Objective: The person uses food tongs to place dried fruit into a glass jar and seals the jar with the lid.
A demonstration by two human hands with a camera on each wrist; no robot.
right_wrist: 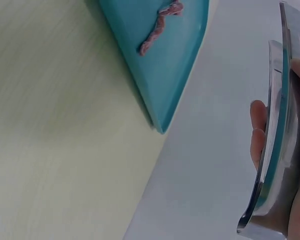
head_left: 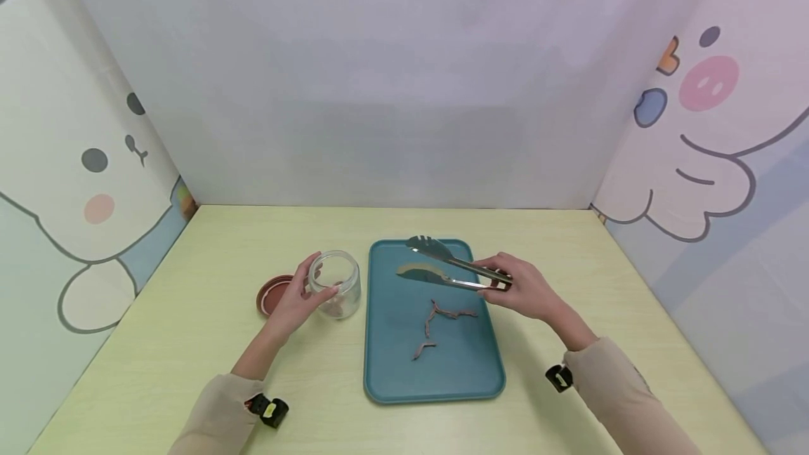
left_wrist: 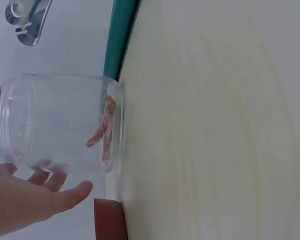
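Observation:
My left hand (head_left: 302,295) curls round an open glass jar (head_left: 336,285) that stands on the table just left of a teal tray (head_left: 436,371). In the left wrist view the jar (left_wrist: 60,122) holds a few reddish meat strips (left_wrist: 105,131) at its bottom. My right hand (head_left: 515,286) grips metal tongs (head_left: 442,267) by the handle end. Their tips are spread apart above the tray's far end, with nothing between them. More reddish strips (head_left: 442,314) lie on the tray's middle. The right wrist view shows the tongs (right_wrist: 280,150) in my fingers (right_wrist: 257,135) and one strip (right_wrist: 160,25).
A reddish-brown lid (head_left: 272,295) lies flat on the table left of the jar, partly behind my left hand. The pale wooden table (head_left: 189,343) is enclosed by walls at the back and on both sides.

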